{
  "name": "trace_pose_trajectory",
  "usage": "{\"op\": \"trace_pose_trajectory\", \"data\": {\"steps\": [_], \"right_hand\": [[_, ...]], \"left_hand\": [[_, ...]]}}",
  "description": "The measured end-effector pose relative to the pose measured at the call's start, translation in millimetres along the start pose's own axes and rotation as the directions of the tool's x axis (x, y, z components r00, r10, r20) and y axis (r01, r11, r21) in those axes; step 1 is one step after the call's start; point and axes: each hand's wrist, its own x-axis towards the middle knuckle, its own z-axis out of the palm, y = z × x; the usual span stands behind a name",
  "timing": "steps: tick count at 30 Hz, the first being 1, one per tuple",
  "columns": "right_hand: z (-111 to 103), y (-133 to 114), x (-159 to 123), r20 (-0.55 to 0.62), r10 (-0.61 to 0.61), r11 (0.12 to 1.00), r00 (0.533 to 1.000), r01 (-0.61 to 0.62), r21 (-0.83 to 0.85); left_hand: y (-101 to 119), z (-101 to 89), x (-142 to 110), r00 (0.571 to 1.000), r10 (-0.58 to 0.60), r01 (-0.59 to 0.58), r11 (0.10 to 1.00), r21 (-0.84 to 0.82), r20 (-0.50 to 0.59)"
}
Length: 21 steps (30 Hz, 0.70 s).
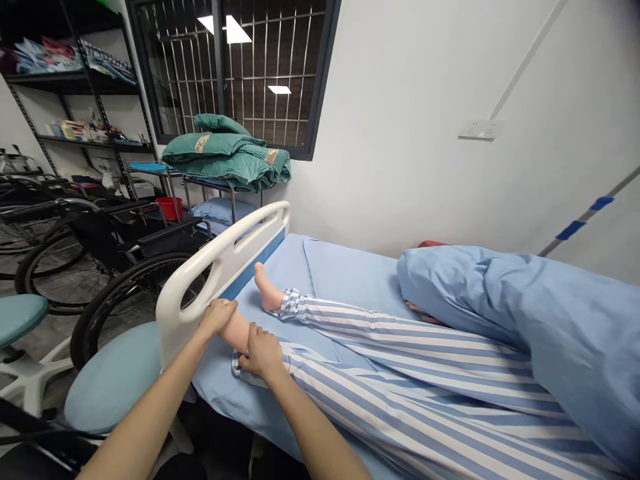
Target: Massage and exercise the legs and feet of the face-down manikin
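Note:
On the bed lie two legs in blue-and-white striped trousers [370,360], and the smooth feet look like a manikin's. My left hand [219,317] is closed around the toe end of the near foot [234,331]. Farther up the same leg, my right hand [263,352] wraps the ankle at the gathered trouser cuff [243,371]. The far foot [269,290] rests on the sheet with its toes up, untouched. A folded-back blue quilt [505,293] covers the upper part of the body, and a bit of a hand [425,315] peeks out beneath its edge.
A white footboard [173,307] rises just beyond the feet, at the end of the blue-sheeted bed [345,263]. Left of it stand a wheelchair [135,260] and a round teal stool [113,380]. Behind, green folded bedding [235,157] is stacked on a rack under the barred window.

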Motion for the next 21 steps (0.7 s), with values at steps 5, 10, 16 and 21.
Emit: {"op": "trace_pose_trajectory", "data": {"steps": [5, 10, 16, 21], "right_hand": [[-0.9, -2.1, -1.9, -0.011, 0.01, 1.0, 1.0, -0.01, -0.003], [0.4, -2.2, -1.5, -0.001, 0.015, 1.0, 1.0, -0.015, -0.003], [3.6, -0.2, 0.4, -0.018, 0.004, 1.0, 1.0, -0.004, 0.001], [3.0, 0.8, 0.4, -0.01, -0.013, 1.0, 1.0, 0.013, 0.0]], "left_hand": [[5.4, -4.7, -24.4, 0.99, -0.07, 0.069, 0.998, -0.016, -0.124], [20.2, -11.8, -36.5, 0.971, -0.005, 0.051, 0.981, 0.187, -0.238], [30.7, -21.5, -30.2, 0.976, 0.152, -0.087, 0.926, 0.368, -0.154], [42.6, -24.4, -12.9, 0.983, 0.183, -0.166, 0.904, 0.394, -0.006]]}}
